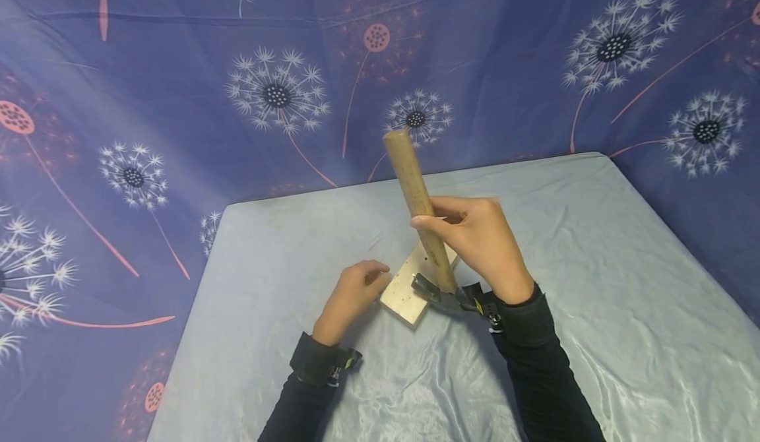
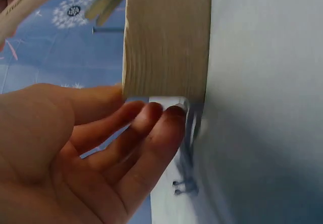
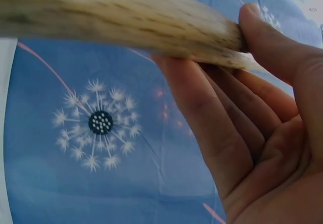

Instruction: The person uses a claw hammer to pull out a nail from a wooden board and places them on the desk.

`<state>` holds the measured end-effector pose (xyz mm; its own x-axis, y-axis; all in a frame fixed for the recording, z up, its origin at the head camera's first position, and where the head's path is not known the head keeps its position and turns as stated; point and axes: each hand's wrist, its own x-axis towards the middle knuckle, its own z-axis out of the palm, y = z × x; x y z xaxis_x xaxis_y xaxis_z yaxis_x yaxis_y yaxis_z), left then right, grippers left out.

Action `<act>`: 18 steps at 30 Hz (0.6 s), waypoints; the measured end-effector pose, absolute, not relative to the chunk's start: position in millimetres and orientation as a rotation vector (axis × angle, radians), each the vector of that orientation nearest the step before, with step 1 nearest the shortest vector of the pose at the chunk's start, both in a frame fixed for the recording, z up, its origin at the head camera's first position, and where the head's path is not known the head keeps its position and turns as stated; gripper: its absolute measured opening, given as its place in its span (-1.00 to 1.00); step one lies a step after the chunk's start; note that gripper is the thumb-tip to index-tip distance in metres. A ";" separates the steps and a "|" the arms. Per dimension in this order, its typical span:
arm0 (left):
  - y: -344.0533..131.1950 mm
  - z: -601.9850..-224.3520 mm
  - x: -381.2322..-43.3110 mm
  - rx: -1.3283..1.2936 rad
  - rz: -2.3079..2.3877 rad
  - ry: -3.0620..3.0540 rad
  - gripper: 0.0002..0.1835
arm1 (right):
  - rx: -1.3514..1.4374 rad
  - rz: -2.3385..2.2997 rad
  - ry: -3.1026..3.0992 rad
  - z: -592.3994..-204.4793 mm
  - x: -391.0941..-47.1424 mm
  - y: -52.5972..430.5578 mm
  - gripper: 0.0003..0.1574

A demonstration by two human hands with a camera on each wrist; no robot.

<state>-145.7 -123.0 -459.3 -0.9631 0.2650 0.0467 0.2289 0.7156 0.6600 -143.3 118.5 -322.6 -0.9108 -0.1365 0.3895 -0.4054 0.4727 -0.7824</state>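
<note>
Claw hammer (image 1: 410, 171) head-down over the near half of wooden block (image 1: 404, 305), on table (image 1: 267, 244). Handle tilts up and leftward; block's long axis runs away rightward. Right hand (image 1: 483, 237) pinches handle; left hand (image 1: 350, 297) nearer block, fingers loose at its end. Nail (image 2: 107, 30) near claw. Handle lettering unreadable.

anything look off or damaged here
Mainly one thing: a nail sticks out of the wooden board, its head standing above the surface rather than flush. Nothing looks spilled or broken.
</note>
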 end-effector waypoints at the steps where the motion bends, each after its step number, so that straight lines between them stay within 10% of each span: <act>1: -122.0 -460.6 -145.5 0.457 1.093 2.841 -0.74 | 0.468 1.411 -2.444 -322.8 -143.4 116.8 -0.57; 18: -114.8 -461.3 -139.7 0.590 1.174 2.783 -0.78 | 0.521 1.220 -2.250 -341.0 -154.4 98.7 -0.57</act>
